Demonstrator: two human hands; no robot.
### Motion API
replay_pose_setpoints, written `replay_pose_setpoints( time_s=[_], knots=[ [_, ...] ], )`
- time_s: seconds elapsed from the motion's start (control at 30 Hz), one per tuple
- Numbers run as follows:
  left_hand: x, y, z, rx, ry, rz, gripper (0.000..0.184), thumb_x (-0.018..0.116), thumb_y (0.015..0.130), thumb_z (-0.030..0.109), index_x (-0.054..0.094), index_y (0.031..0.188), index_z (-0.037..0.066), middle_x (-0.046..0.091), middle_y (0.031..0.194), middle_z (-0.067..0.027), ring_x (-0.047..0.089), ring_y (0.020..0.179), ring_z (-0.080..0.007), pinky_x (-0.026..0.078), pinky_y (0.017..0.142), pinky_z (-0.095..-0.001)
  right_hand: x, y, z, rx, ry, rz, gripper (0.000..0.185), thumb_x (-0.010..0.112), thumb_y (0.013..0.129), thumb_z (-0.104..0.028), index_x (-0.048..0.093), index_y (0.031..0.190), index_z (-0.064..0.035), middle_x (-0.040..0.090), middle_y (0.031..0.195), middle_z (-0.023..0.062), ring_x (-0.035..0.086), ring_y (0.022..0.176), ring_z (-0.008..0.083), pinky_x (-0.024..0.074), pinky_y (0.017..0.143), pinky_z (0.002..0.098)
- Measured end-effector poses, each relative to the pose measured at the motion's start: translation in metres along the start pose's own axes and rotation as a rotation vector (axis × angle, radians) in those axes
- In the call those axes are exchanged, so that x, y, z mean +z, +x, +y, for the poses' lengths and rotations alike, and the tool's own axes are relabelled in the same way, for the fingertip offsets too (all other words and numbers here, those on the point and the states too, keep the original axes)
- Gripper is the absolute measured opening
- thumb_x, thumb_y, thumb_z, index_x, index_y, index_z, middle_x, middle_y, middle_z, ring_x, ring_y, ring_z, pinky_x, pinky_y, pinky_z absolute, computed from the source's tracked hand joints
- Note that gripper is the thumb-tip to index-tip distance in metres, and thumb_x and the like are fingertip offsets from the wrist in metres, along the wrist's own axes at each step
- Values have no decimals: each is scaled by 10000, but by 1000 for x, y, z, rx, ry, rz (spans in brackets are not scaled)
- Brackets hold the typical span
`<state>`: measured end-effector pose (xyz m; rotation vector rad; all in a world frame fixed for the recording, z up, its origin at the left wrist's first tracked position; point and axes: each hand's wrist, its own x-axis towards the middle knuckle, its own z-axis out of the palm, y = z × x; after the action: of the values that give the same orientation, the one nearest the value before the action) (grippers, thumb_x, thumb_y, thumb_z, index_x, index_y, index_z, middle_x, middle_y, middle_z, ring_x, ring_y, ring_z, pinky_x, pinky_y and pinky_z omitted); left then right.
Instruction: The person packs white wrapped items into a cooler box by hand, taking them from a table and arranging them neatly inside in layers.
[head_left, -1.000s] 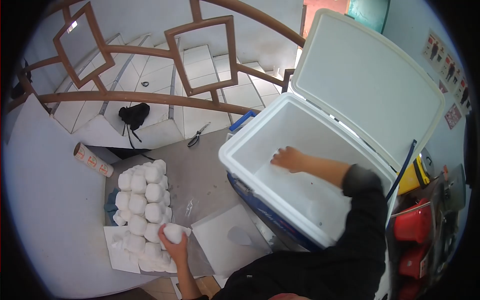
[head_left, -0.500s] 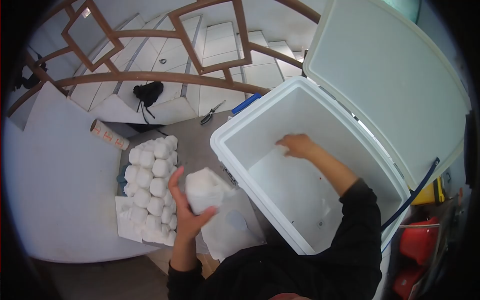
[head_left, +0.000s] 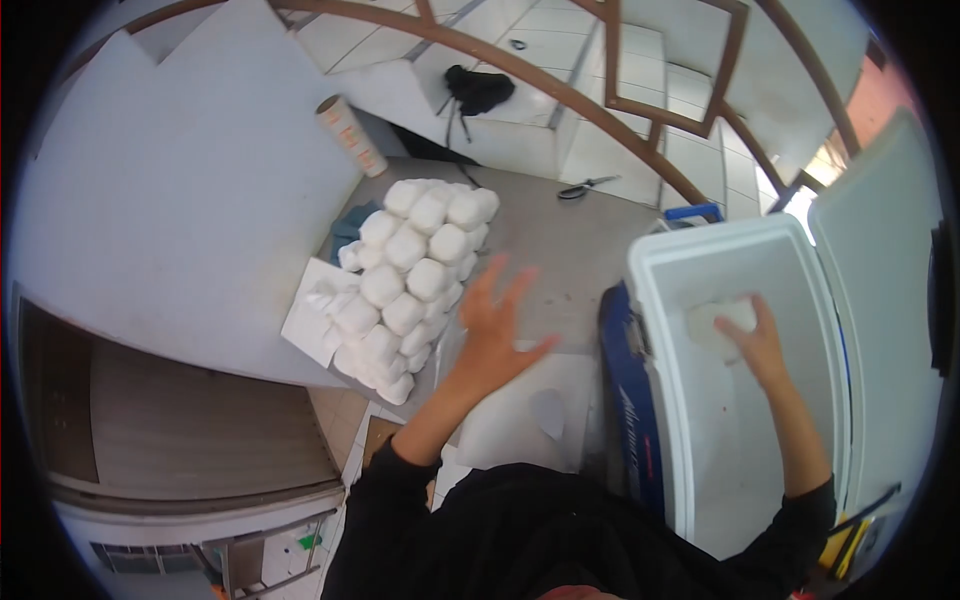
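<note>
The left hand (head_left: 490, 345) held a white bundle half a second ago; now it is empty, fingers spread, the white pile (head_left: 427, 280) at its 10 o'clock. The right hand (head_left: 760, 345) now grips a white bundle (head_left: 708, 330) inside the cooler (head_left: 720, 237) at 3 o'clock.

White rounded packs (head_left: 405, 245) piled on grey table (head_left: 565, 240), one white pack (head_left: 706, 328) inside open cooler (head_left: 664, 370)
</note>
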<state>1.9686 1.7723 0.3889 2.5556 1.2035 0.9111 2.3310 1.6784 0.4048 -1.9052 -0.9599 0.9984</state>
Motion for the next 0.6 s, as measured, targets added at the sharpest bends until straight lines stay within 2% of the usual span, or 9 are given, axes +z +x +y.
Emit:
replay_pose_setpoints(
  time_s=[0.07, 0.13, 0.2, 0.27, 0.33, 0.4, 0.43, 0.57, 0.6],
  knots=[
    [10, -58, -78, -302, 172, 42, 911, 752, 694, 371, 288, 1422, 79, 200, 1442, -292, 224, 1312, -447, 212, 1041, -536, 30, 27, 89, -24, -161, 6, 446, 755, 764, -217, 468, 1076, -81, 600, 959, 153, 616, 632, 208, 490, 333, 315],
    [4, -111, -143, -548, 339, 110, 985, 775, 648, 322, 240, 1438, 75, 193, 1443, -308, 221, 1307, -474, 199, 1057, -541, 63, 40, 128, 99, -155, -157, 406, 706, 805, -196, 461, 1111, -88, 608, 951, 170, 625, 721, 248, 538, 504, 350],
    [-24, -146, -193, -638, 521, 173, 994, 775, 653, 317, 224, 1449, 94, 151, 1458, -318, 208, 1316, -491, 187, 1061, -559, 93, 75, 207, -138, -156, -20, 374, 659, 809, -154, 473, 1123, -74, 591, 962, 167, 596, 846, 275, 494, 680, 378],
    [-52, -150, -218, -774, 588, 209, 972, 769, 666, 350, 229, 1454, 170, 222, 1466, -252, 230, 1320, -475, 152, 1051, -605, 95, 77, 192, -311, -369, 92, 361, 619, 784, -101, 503, 1124, -59, 568, 1006, 160, 552, 972, 305, 434, 821, 403],
    [-82, -137, -233, -973, 343, -31, 923, 762, 674, 409, 266, 1438, 256, 350, 1431, -159, 299, 1321, -376, 102, 1037, -651, 86, 51, 115, -580, -938, 161, 373, 598, 753, -86, 537, 1119, -48, 552, 1059, 155, 518, 1058, 328, 397, 897, 432],
    [-85, -132, -259, -943, 302, -107, 924, 777, 652, 422, 289, 1422, 277, 421, 1384, -82, 312, 1319, -317, 52, 1032, -668, 71, 65, 157, -608, -942, -53, 407, 572, 760, -134, 558, 1153, -30, 561, 1113, 154, 519, 1088, 321, 396, 907, 452],
    [-82, -132, -269, -916, 339, -127, 921, 780, 641, 436, 304, 1412, 268, 434, 1367, -74, 316, 1313, -312, 54, 1038, -660, 73, 73, 192, -567, -612, -203, 411, 552, 770, -138, 566, 1163, -19, 558, 1145, 156, 514, 1103, 318, 394, 921, 450],
    [-70, -138, -289, -809, 342, 19, 840, 791, 586, 394, 431, 1318, 195, 466, 1311, -74, 375, 1270, -297, 94, 1060, -604, 70, 84, 154, -1005, -1174, 29, 313, 592, 735, -150, 619, 1040, -83, 516, 1237, 118, 481, 1135, 313, 392, 945, 461],
    [-72, -127, -271, -815, 360, 121, 796, 780, 598, 300, 443, 1301, 142, 480, 1276, -100, 414, 1231, -318, 198, 1061, -552, 63, 83, 134, -960, -1020, -149, 305, 662, 705, -230, 615, 1000, -165, 506, 1222, 83, 467, 1140, 299, 391, 946, 464]
  ],
)
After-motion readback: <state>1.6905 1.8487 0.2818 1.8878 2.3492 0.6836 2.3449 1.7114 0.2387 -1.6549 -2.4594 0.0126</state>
